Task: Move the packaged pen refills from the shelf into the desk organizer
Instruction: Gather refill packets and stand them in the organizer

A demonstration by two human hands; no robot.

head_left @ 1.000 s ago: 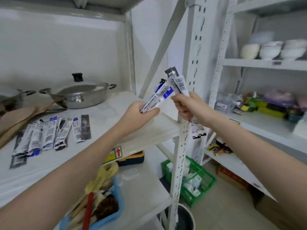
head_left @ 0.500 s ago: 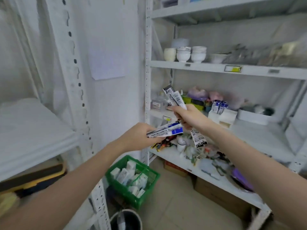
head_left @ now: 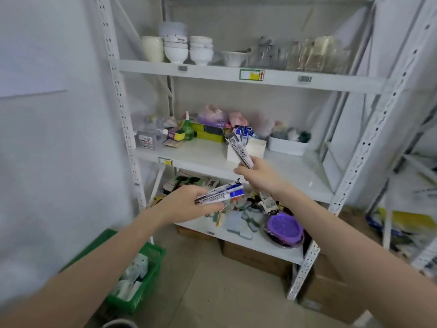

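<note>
Left hand (head_left: 189, 202) grips refill packs (head_left: 220, 196) lying near-horizontal, blue ends pointing right. Right hand (head_left: 257, 177) clutches a second bundle (head_left: 240, 147) steeply tilted, tops up-left, before the white organizer (head_left: 256, 147) on the middle shelf (head_left: 295, 176).

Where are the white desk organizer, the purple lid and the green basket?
white desk organizer (head_left: 256, 147): head view, front wall.
purple lid (head_left: 283, 225): head view, ridged top face.
green basket (head_left: 155, 261): head view, right mesh wall.
</note>
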